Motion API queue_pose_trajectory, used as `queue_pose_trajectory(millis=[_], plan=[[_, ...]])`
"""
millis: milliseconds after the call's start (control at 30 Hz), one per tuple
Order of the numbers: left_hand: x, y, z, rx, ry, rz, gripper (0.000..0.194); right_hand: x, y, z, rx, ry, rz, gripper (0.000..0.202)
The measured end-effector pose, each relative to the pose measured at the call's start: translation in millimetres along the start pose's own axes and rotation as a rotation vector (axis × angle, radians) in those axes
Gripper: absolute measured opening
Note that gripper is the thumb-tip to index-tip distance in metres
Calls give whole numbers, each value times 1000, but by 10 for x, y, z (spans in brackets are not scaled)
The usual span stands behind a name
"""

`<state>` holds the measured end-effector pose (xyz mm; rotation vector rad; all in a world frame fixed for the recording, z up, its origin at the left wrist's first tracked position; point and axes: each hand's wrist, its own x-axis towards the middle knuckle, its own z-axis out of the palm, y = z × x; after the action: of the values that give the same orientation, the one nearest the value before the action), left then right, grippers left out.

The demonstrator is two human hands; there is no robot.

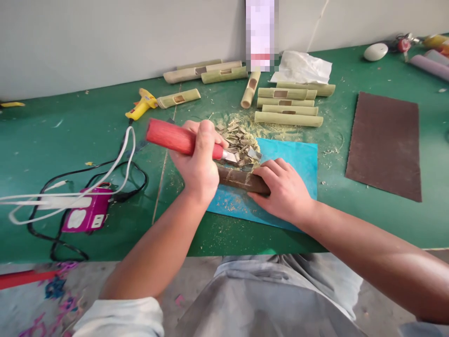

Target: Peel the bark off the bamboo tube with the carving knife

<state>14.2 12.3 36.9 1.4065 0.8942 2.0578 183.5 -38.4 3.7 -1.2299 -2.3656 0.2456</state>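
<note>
Brown tube (242,179), over the blue sheet (298,157), gripped by my right hand (282,189); near the sheet's left end, my left hand (198,159) grasps a red-handled cutter (168,136). Probable step: carving; next calls for steadying the tube.

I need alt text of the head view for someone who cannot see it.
The left hand grips a red-handled knife; the right hand holds a brown cylindrical piece over a blue sheet. Beyond are chips and notched bamboo tubes on a green table.
</note>
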Motion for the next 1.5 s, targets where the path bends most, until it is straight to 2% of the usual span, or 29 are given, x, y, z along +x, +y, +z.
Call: queue_pose_trajectory(millis=[100,300,633,833,1167,1400,1500], plan=[[60,15,-107,111,-41,-18,41,2,15,-13,-11,-4,28,29],[-107,-80,-242,286,-189,37,36,-7,-9,41,-18,-8,54,29],[-158,-140,-319,275,-241,81,32,-20,-15,26,18,1,12,34],[-179,-114,-333,168,-261,120,29,-29,8,19,31,30,-35,34],[-220,-78,-355,214,-301,123,27,-32,5,30,18,83,-47,31],[-188,-19,-314,452,-456,120,18,-32,-17,68,100,110,-12,26],[-177,-47,-308,404,-408,71,22,-37,-30,93,112,95,12,27]])
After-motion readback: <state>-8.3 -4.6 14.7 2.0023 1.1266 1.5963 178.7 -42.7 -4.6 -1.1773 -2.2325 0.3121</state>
